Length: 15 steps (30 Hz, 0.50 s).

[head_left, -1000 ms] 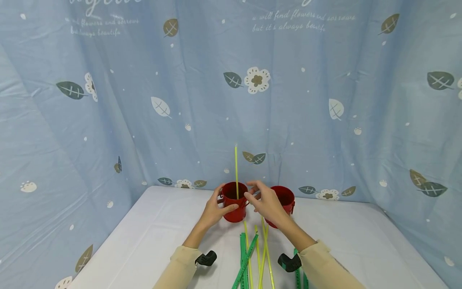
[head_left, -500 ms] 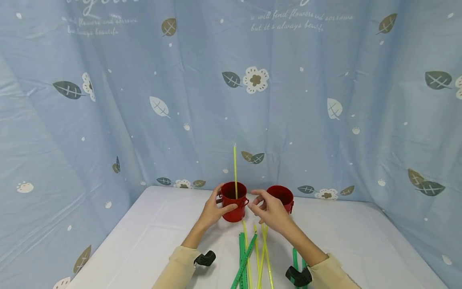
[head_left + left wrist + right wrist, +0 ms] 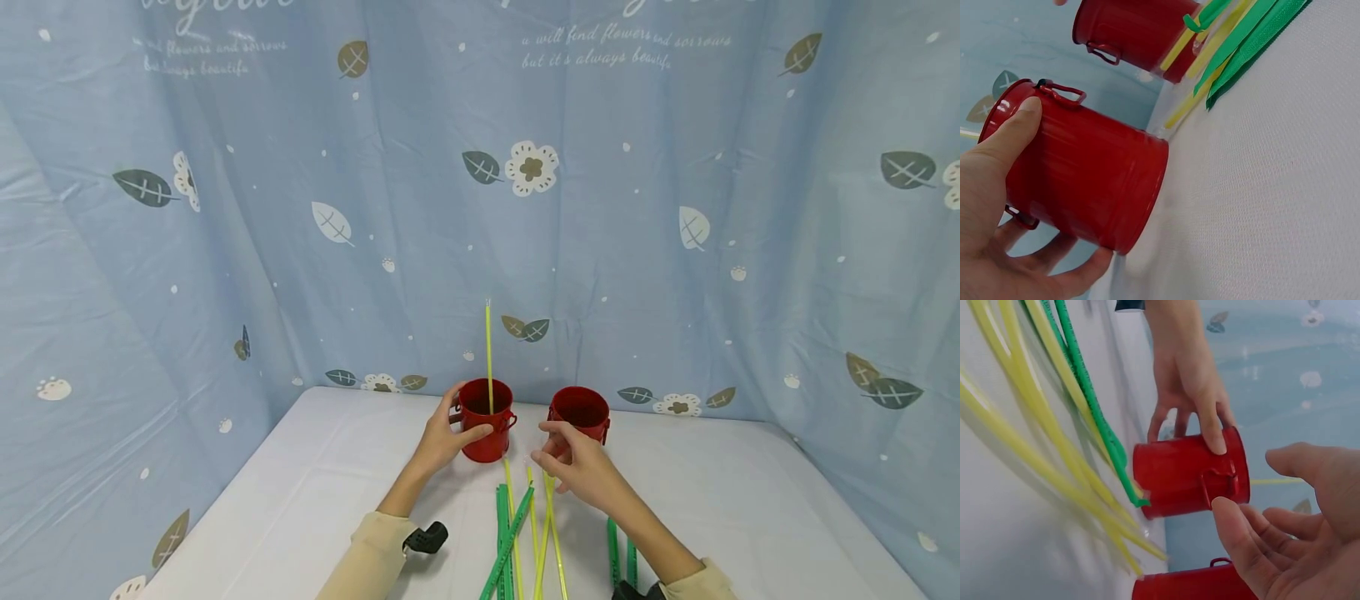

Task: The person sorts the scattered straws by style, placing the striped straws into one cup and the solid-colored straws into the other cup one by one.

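My left hand (image 3: 441,439) holds a red metal bucket (image 3: 486,451) standing on the white table, its thumb lying across the front near the rim and its fingers round the far side. A thin yellow stick (image 3: 490,350) rises upright out of that bucket. In the right wrist view my right hand (image 3: 1310,512) has nothing between thumb and fingers, which are apart and slightly bent. It hovers in front of a second red bucket (image 3: 599,428), hiding part of it, above the far ends of several yellow sticks (image 3: 542,546) on the table.
Green strips (image 3: 504,550) lie beside and across the yellow sticks, in front of the left bucket. More green strips (image 3: 614,554) lie at right, under my right forearm. A blue patterned curtain (image 3: 420,275) hangs behind the white table (image 3: 300,500).
My right hand has drawn back from the left bucket's side, moving right and toward me. The left hand stays on its bucket, and the yellow stick stands in it as before.
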Available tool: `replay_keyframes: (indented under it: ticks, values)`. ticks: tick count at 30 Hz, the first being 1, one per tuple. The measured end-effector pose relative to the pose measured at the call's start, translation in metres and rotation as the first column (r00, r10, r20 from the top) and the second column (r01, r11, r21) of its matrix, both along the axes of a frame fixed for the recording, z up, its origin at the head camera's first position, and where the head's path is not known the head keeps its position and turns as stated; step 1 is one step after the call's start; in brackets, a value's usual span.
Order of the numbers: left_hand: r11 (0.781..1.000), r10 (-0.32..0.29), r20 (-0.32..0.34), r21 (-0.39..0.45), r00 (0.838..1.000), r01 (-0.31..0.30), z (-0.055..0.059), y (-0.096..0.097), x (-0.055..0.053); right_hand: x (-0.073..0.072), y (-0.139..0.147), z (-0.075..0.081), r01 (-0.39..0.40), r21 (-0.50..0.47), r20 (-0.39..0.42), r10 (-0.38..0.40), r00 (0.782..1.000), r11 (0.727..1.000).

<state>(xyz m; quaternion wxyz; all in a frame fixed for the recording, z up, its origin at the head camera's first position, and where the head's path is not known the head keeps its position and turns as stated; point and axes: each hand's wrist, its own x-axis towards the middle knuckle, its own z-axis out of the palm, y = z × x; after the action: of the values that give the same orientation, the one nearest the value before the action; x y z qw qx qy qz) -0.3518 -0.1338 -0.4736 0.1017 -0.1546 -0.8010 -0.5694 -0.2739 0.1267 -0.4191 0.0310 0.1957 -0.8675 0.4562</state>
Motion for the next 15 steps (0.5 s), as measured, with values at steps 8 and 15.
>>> replay_keyframes:
  ticks: [8, 15]
  values:
    - [1.0, 0.007, 0.007, -0.009, 1.0, -0.007, -0.001, 0.0, -0.001, 0.002, 0.005, -0.014, -0.004, 0.035, 0.081, 0.001, 0.997, 0.999]
    - [1.0, 0.007, 0.005, -0.015, 1.0, -0.007, -0.001, 0.0, -0.001, 0.006, 0.008, -0.023, -0.021, 0.049, 0.157, 0.013, 0.987, 0.999]
